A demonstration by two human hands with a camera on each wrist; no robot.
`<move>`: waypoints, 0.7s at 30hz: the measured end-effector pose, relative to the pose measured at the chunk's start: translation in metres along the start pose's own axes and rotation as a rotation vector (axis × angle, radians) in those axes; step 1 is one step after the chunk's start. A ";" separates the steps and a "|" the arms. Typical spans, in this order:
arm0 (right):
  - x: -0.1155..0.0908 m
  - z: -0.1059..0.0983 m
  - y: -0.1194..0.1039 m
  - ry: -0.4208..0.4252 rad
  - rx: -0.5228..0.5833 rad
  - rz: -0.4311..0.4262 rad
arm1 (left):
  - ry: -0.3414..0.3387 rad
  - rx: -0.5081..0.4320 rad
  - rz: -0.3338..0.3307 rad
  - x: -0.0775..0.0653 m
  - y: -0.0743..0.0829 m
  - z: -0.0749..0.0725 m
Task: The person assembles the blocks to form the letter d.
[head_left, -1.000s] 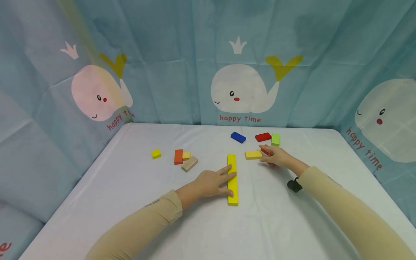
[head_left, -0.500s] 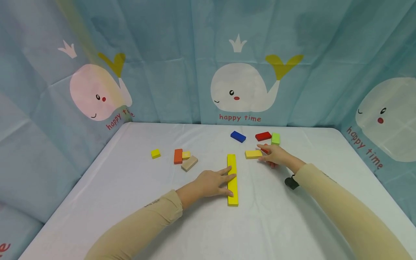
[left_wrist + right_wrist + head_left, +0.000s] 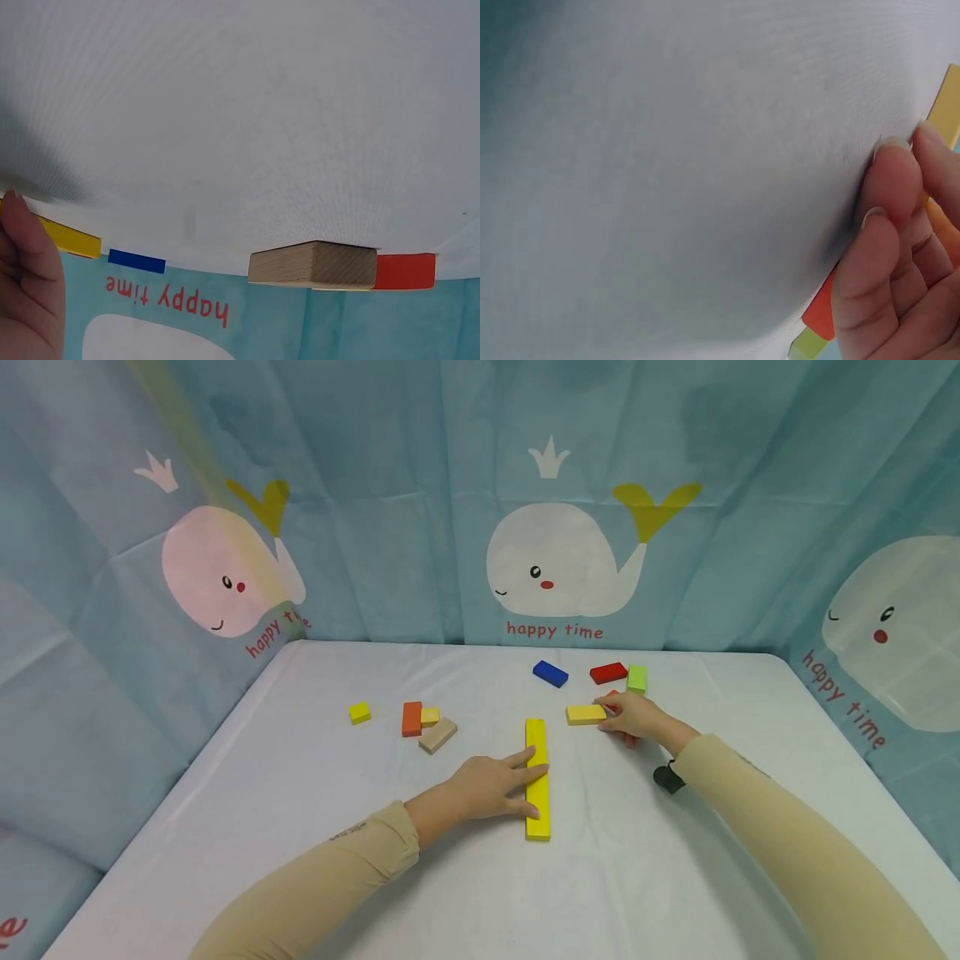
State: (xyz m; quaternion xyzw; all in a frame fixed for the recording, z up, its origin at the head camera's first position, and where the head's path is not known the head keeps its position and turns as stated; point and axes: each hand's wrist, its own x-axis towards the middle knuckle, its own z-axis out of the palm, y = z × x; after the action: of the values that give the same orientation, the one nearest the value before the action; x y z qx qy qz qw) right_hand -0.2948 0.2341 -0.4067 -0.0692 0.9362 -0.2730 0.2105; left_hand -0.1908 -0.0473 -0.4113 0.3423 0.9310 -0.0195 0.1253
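Note:
A long yellow strip (image 3: pixel 537 822) lies lengthwise on the white table. My left hand (image 3: pixel 487 787) rests across it with fingers spread, two fingertips over the strip and the thumb at its left side near the close end. To the right, my right hand (image 3: pixel 636 718) pinches the right end of a pale yellow block (image 3: pixel 583 716) between index finger and thumb. In the right wrist view that block (image 3: pixel 946 105) shows beyond the fingertips, other fingers curled below. An orange-red block (image 3: pixel 612 695) is partly hidden behind the right hand.
Farther back lie a blue block (image 3: pixel 551 673), a dark red block (image 3: pixel 608 672) and a green block (image 3: pixel 637 677). Left of the strip are a bare wood block (image 3: pixel 438 736), an orange-red block (image 3: pixel 412 718), a small pale yellow block (image 3: pixel 430 717) and a yellow block (image 3: pixel 360 713).
My right hand's index finger and thumb have closed onto the end of the pale yellow block. My left hand and the yellow strip have shifted slightly toward the person.

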 end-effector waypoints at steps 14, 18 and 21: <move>-0.003 -0.002 0.000 0.030 0.120 -0.025 | 0.001 -0.005 -0.003 -0.001 0.000 0.000; -0.004 -0.003 -0.001 0.028 0.267 -0.008 | 0.000 -0.011 -0.005 -0.001 0.001 0.000; -0.005 -0.005 -0.004 0.029 0.409 0.002 | 0.002 -0.010 -0.003 -0.001 0.001 0.000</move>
State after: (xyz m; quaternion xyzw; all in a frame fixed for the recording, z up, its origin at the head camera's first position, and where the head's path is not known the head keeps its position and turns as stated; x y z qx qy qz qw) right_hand -0.2920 0.2342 -0.3987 -0.0202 0.8642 -0.4581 0.2071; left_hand -0.1894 -0.0478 -0.4113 0.3402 0.9318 -0.0149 0.1260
